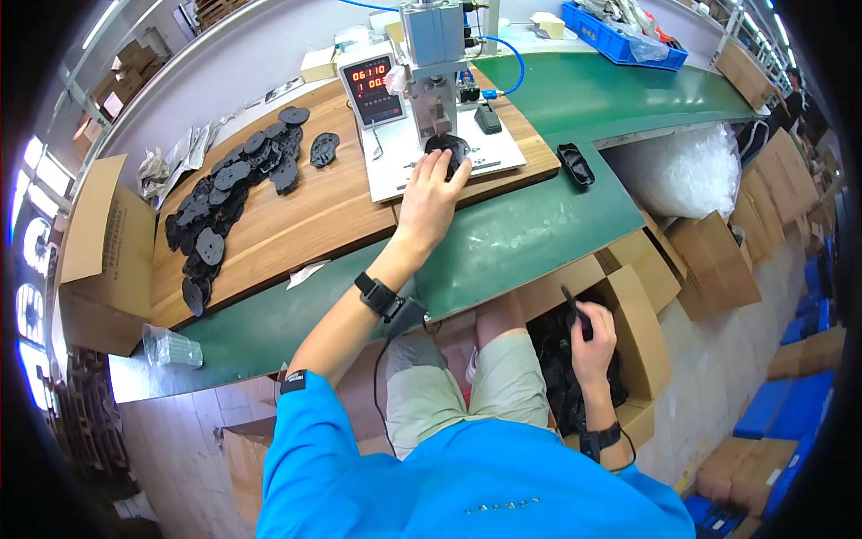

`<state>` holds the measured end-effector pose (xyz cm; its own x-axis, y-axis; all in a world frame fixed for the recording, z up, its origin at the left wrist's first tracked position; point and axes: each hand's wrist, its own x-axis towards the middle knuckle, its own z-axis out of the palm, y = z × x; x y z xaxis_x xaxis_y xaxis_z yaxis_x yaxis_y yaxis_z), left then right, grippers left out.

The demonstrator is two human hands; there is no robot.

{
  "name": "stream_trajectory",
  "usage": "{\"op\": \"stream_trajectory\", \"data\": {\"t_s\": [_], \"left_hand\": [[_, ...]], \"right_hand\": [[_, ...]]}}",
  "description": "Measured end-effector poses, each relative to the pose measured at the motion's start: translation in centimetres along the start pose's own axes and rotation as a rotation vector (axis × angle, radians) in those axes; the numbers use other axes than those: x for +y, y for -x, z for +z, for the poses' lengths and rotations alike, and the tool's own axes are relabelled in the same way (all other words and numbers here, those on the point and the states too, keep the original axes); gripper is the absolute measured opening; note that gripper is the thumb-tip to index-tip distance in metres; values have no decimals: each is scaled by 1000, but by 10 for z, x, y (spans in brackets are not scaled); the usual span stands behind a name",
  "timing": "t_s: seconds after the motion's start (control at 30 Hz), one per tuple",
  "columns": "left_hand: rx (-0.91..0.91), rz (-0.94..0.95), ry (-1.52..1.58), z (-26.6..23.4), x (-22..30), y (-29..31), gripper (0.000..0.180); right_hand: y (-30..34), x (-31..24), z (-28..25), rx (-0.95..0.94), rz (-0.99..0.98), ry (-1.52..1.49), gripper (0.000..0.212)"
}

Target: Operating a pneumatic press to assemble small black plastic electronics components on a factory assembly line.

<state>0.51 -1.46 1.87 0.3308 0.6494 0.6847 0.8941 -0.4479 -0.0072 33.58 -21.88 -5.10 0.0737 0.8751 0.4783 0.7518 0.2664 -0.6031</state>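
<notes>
My left hand (429, 199) reaches onto the white base plate (388, 172) of a small bench press (434, 54). Its fingers and thumb grip a black plastic part (456, 149) seated under the press head, and they cover much of it. Down to the right, my right hand (593, 346) is closed around a small black plastic part (584, 325), whose thin end sticks up past the fingers. That hand hovers over an open cardboard box (642, 337) full of black pieces (558, 368).
Flat black plastic parts (232, 175) lie piled on the wooden board (296, 234). A black shell-shaped part (576, 166) rests on the green table (530, 229). Behind the plate stands a control box with a red display (370, 83). Cardboard boxes (714, 269) crowd the right side.
</notes>
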Motion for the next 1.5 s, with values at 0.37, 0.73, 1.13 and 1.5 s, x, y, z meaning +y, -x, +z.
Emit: {"op": "stream_trajectory", "data": {"t_s": [0.37, 0.73, 1.13, 1.5], "left_hand": [[-153, 11, 13, 17, -12, 7, 57], [-160, -40, 56, 4, -13, 1, 52], [-7, -500, -206, 6, -153, 57, 65], [-264, -439, 95, -21, -157, 101, 42]], "right_hand": [[92, 95, 21, -242, 281, 243, 28], [-161, -122, 93, -27, -440, -86, 48], [-230, -119, 184, -53, -587, 82, 30], [-230, -113, 183, -35, -589, 64, 27]]}}
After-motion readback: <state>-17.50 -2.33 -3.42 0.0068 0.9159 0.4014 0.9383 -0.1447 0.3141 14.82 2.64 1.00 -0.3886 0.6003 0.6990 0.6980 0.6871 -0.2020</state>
